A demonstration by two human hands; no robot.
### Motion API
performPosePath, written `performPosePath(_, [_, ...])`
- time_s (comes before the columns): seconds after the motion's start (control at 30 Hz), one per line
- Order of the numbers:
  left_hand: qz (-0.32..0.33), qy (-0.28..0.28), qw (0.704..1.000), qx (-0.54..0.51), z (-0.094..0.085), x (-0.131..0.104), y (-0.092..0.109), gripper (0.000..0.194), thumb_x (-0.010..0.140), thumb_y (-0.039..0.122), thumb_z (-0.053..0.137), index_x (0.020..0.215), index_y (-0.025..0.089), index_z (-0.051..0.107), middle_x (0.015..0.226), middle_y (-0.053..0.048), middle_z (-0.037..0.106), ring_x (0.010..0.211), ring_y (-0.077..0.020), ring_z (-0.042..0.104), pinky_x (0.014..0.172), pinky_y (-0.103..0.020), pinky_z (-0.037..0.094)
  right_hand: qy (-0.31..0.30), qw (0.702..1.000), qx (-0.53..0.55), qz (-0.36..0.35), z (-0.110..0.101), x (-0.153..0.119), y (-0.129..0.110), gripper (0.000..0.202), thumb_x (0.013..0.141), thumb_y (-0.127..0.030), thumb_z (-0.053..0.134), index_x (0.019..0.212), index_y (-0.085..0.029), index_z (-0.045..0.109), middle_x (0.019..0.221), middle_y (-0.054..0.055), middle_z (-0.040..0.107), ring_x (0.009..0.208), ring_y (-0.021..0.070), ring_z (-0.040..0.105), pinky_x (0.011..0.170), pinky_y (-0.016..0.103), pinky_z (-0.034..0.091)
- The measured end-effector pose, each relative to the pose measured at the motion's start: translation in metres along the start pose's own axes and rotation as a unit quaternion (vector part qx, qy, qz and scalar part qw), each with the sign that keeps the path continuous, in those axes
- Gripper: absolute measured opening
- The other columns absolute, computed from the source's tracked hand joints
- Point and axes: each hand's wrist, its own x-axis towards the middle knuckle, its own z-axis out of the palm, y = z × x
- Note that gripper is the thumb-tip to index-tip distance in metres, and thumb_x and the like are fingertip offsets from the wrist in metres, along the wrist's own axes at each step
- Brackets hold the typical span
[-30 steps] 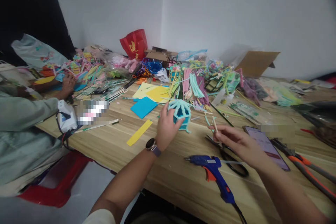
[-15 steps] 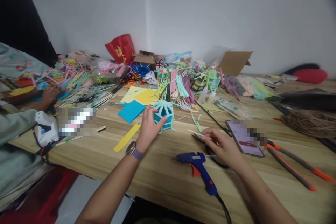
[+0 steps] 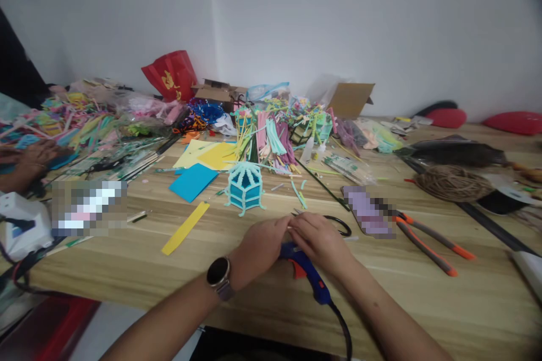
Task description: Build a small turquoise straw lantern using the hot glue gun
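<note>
My left hand point(image 3: 263, 245) and my right hand point(image 3: 318, 240) meet fingertip to fingertip above the table, both with fingers closed. A pale tip of a thin stick point(image 3: 290, 228) shows at my right fingertips; the rest is hidden, as is whatever my left fingers pinch. Just below them lies a blue hot glue gun point(image 3: 312, 279) with an orange trigger, its nozzle covered by my hands. Black-handled scissors point(image 3: 345, 227) lie partly behind my right hand. Beyond my hands, untouched, stands a small teal lantern-shaped house point(image 3: 245, 189) with fuzzy light edges.
A yellow strip point(image 3: 186, 228) and a blue sheet point(image 3: 193, 181) lie to the left. On the right are a phone point(image 3: 359, 211), orange-grey pliers point(image 3: 427, 242) and a twine coil point(image 3: 453, 183). Pipe cleaners point(image 3: 271, 135) pile at the back. Another person's hand point(image 3: 36, 158) is far left.
My left hand has let go of the teal house and come right to my right hand. Both now meet over the glue gun. The view has turned to the right.
</note>
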Motion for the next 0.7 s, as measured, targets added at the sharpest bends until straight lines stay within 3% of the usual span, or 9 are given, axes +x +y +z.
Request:
performPosePath(0.13, [-0.034, 0.014, 0.999, -0.012, -0.009, 0.002, -0.018, 0.032, 0.094, 0.014, 0.032, 0.111, 0.019, 0.058, 0.103, -0.007, 0.07, 0.095, -0.0196, 0.065, 0.084, -0.032, 0.05, 0.08, 0.992, 0.031, 0.095, -0.016, 0.001, 0.024, 0.017, 0.091, -0.036, 0.052, 0.096, -0.022, 0.061, 0.095, 0.01, 0.069, 0.091, 0.0247, 0.063, 0.08, 0.038, 0.048])
performPosePath(0.23, [-0.078, 0.025, 0.997, -0.013, -0.016, 0.004, -0.028, 0.031, 0.097, 0.022, 0.029, 0.107, 0.02, 0.059, 0.097, -0.007, 0.07, 0.092, -0.019, 0.065, 0.081, -0.029, 0.048, 0.148, 0.964, 0.027, 0.219, -0.035, 0.0, 0.042, 0.026, 0.092, -0.044, 0.047, 0.079, -0.024, 0.055, 0.075, 0.005, 0.065, 0.071, 0.0209, 0.061, 0.067, 0.033, 0.046])
performPosePath(0.33, [-0.121, 0.03, 0.992, -0.003, -0.018, 0.004, -0.033, 0.032, 0.099, 0.028, 0.028, 0.102, 0.02, 0.059, 0.094, -0.006, 0.07, 0.088, -0.0191, 0.065, 0.075, -0.028, 0.045, 0.177, 0.944, 0.008, 0.278, -0.048, -0.002, 0.056, 0.033, 0.092, -0.045, 0.041, 0.068, -0.024, 0.047, 0.063, 0.002, 0.058, 0.06, 0.0176, 0.054, 0.06, 0.03, 0.042])
performPosePath(0.47, [-0.148, 0.026, 0.989, 0.013, -0.016, 0.002, -0.035, 0.033, 0.1, 0.033, 0.027, 0.095, 0.021, 0.058, 0.089, -0.005, 0.069, 0.082, -0.0191, 0.064, 0.066, -0.027, 0.04, 0.144, 0.947, 0.003, 0.287, -0.047, -0.006, 0.066, 0.038, 0.091, -0.047, 0.039, 0.06, -0.025, 0.042, 0.056, 0.002, 0.053, 0.054, 0.0168, 0.05, 0.056, 0.029, 0.038])
performPosePath(0.7, [-0.18, 0.027, 0.983, 0.004, -0.015, 0.002, -0.035, 0.028, 0.1, 0.031, 0.028, 0.094, 0.02, 0.053, 0.086, -0.003, 0.067, 0.077, -0.0175, 0.063, 0.063, -0.026, 0.036, 0.065, 0.951, 0.043, 0.3, -0.024, -0.013, 0.073, 0.032, 0.09, -0.044, 0.038, 0.063, -0.027, 0.04, 0.054, 0.002, 0.054, 0.051, 0.0183, 0.049, 0.053, 0.03, 0.037])
